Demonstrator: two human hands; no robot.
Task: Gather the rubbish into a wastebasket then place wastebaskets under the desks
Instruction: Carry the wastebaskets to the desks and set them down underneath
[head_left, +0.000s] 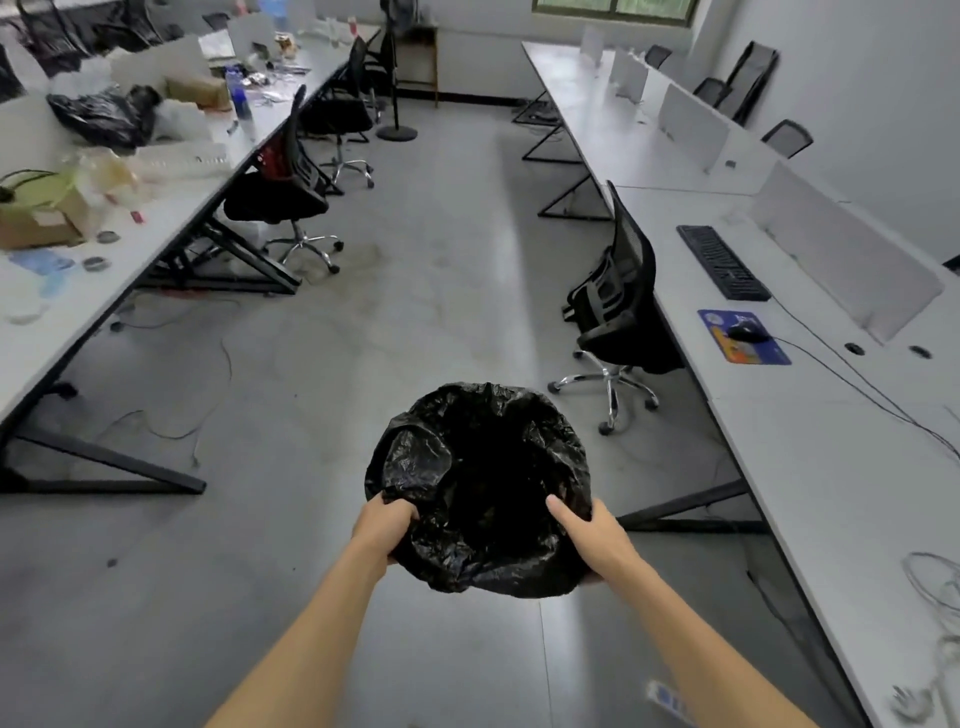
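I've got both hands on the wastebasket (480, 488): left hand (383, 526) and right hand (592, 535) each grip its black-bagged rim, held over the aisle floor (415, 312) between tables.

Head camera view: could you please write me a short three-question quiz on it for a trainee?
1. True or false: the left hand and the right hand both hold the wastebasket, which is lined with a black bag.
2. Where does the keyboard lie? A. on the right desk; B. on a chair seat; C. inside the bag.
3. Fill in: the thing resting on the blue mouse pad is a black ____.

Key: 1 true; 2 A; 3 mouse.
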